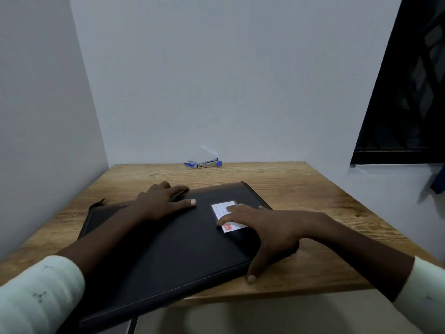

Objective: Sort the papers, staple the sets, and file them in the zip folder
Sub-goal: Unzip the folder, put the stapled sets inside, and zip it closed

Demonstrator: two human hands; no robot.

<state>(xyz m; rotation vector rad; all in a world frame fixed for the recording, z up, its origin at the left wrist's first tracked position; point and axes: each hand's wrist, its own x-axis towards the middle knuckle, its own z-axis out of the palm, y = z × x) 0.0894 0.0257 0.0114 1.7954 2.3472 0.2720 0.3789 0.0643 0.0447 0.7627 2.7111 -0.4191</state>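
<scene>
A black zip folder (pixel 183 244) lies closed and flat on the wooden table (pixel 301 189), its near corner hanging over the front edge. A white label (pixel 222 209) with a red mark sits on its cover. My left hand (pixel 161 201) rests flat on the folder's far edge, fingers straight. My right hand (pixel 262 230) lies spread over the label, and its thumb reaches down the folder's near right edge. A blue and silver stapler (pixel 207 163) lies at the table's far edge by the wall. No loose papers are in sight.
White walls close in the table on the left and at the back. A dark window (pixel 407 92) is at the upper right. A small blue box (pixel 190 163) lies beside the stapler. Bare wood shows to the right of the folder.
</scene>
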